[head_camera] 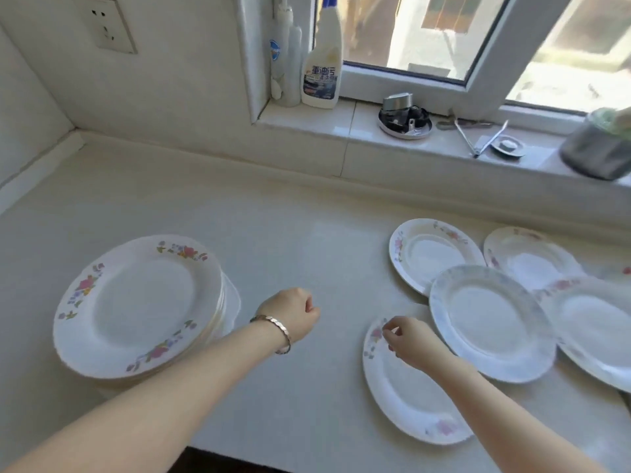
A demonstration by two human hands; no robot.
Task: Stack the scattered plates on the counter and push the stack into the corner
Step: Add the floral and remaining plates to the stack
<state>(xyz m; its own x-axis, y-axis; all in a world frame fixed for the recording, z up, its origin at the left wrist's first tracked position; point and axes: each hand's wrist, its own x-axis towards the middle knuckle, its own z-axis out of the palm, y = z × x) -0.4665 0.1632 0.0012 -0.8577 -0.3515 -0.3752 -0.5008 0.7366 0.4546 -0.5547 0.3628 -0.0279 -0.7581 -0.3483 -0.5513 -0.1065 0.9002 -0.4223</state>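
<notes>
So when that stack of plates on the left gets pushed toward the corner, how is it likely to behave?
The stack of plates looks glazed and rigid, so it probably slides easily on the smooth counter. Several plates deep, it is likely heavy. The layers sit slightly offset, so a high push might shift the top plate.

On the windowsill you have a white spray bottle [322, 68] whose label shows large Chinese characters reading 重油污, with a smaller line below them too blurred to read. The blue badge on the slim bottle [277, 59] beside it is not legible to you.
</notes>
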